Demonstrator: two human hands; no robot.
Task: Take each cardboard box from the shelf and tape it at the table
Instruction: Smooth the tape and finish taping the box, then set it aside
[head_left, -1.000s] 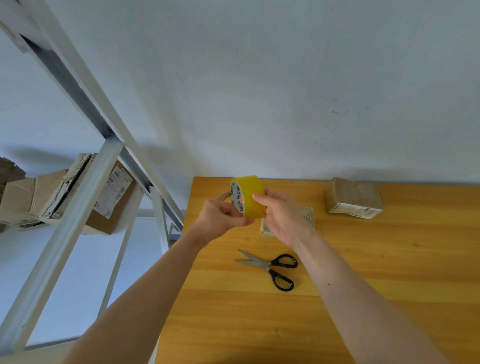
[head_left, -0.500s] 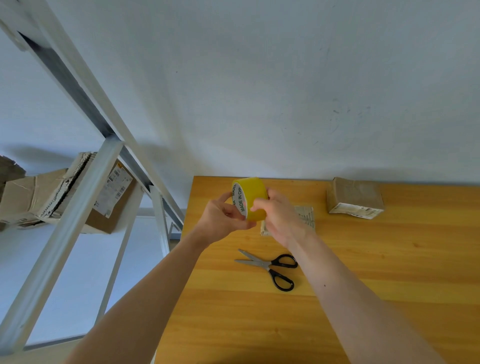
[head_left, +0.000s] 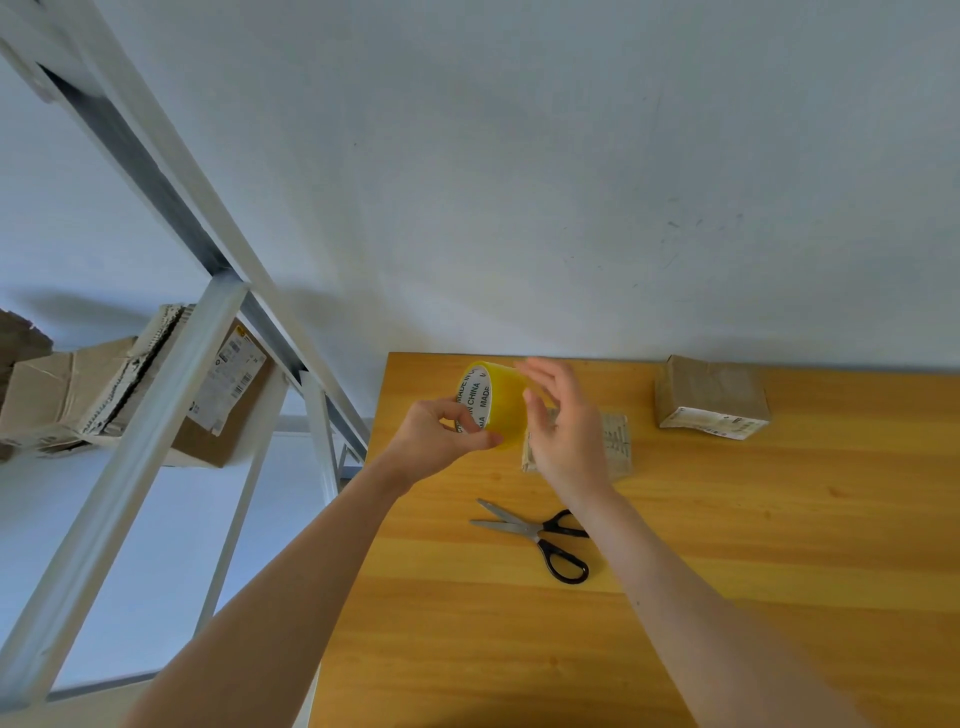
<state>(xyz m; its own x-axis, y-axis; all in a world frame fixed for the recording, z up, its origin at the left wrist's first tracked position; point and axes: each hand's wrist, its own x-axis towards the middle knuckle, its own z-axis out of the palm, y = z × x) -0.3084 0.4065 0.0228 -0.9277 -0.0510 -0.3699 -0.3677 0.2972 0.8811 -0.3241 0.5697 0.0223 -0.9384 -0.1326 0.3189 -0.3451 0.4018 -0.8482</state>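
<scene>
My left hand (head_left: 441, 441) grips a yellow roll of tape (head_left: 496, 402) above the far left part of the wooden table (head_left: 727, 597), thumb in its core. My right hand (head_left: 563, 426) hovers just right of the roll with its fingers spread and straight. A small flat cardboard box (head_left: 618, 441) lies on the table behind my right hand, partly hidden by it. A second, taller cardboard box (head_left: 711, 395) sits at the back of the table. More cardboard boxes (head_left: 67, 395) rest on the white metal shelf (head_left: 156, 415) at the left.
Black-handled scissors (head_left: 540, 535) lie open on the table in front of the flat box. A pale wall stands right behind the table. The shelf's slanted white posts cross the left side of the view, close to the table's left edge.
My right hand let go of the tape roll and opened, its fingers lifting away to the right. The left hand keeps holding the roll, turned slightly.
</scene>
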